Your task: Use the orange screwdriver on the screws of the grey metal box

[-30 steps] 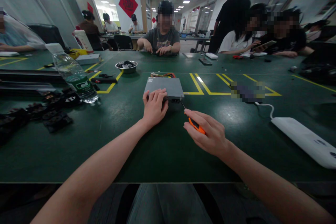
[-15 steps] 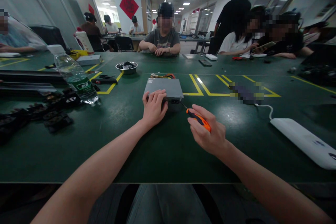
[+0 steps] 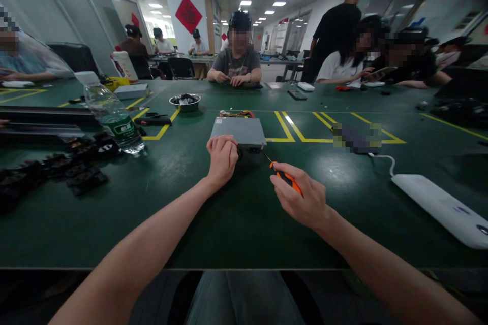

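A grey metal computer power supply (image 3: pixel 239 129) lies flat on the green table, its bundle of coloured wires (image 3: pixel 238 114) at the far side. Its near face has a black power socket (image 3: pixel 252 150). My left hand (image 3: pixel 221 157) is closed on the near left corner of the case, with the fingers curled over the top edge; the thumb is mostly hidden. My right hand (image 3: pixel 301 193) is wrapped round the orange and black handle of a screwdriver (image 3: pixel 285 177). The shaft points up and left, with its tip at the case's near right corner. Whether the tip touches a screw is too small to tell.
A metal bowl (image 3: pixel 185 102) of small dark parts stands beyond the power supply. To the left are a water bottle (image 3: pixel 116 122) and several black parts (image 3: pixel 84 175). A white power bank (image 3: pixel 438 208) is cabled to a blurred phone (image 3: pixel 356 138) at right. Co-workers sit around the table.
My left hand's fingers have drawn together and curled at the case's near edge. My right hand stays by the corner with the screwdriver, barely shifted. The view has tilted slightly upward.
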Demonstrator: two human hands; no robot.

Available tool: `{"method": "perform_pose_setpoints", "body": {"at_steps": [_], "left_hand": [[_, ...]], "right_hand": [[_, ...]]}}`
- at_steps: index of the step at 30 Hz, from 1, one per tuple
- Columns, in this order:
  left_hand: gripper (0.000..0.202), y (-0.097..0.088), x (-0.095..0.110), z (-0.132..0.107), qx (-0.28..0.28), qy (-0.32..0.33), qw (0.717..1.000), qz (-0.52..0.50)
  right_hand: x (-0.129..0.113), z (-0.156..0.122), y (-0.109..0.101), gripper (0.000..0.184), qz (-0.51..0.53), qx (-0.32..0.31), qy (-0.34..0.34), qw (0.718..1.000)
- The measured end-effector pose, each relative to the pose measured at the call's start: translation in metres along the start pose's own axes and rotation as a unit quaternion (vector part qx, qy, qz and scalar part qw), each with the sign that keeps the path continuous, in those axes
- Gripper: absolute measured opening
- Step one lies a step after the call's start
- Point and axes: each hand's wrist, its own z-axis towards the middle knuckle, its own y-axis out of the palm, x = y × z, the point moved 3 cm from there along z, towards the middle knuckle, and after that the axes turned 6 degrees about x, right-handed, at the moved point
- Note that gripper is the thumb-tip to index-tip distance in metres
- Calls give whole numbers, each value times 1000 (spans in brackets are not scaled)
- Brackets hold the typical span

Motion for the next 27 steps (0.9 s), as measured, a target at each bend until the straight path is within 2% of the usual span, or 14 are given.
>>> {"method": "perform_pose_setpoints", "body": {"at_steps": [6,11,18,21,27], "left_hand": [[23,-3,2,0,-1,-4,1000,4],[18,-4,2,-1,14,-23,999,-21],[15,0,-4,-2,-8,-22,1000,-12],[17,0,-3,-3,-13,-18,1000,-4],[21,-1,0,-1,-9,-1,1000,29]], "right_hand": [[4,-1,0,32,19,-13,23,999],[1,-4,3,36,31,-21,22,999],[12,3,-3,24,6,7,70,998],[12,3,-3,23,-12,-8,89,996],[-2,2,-4,31,-35,-34,-14,999]]}}
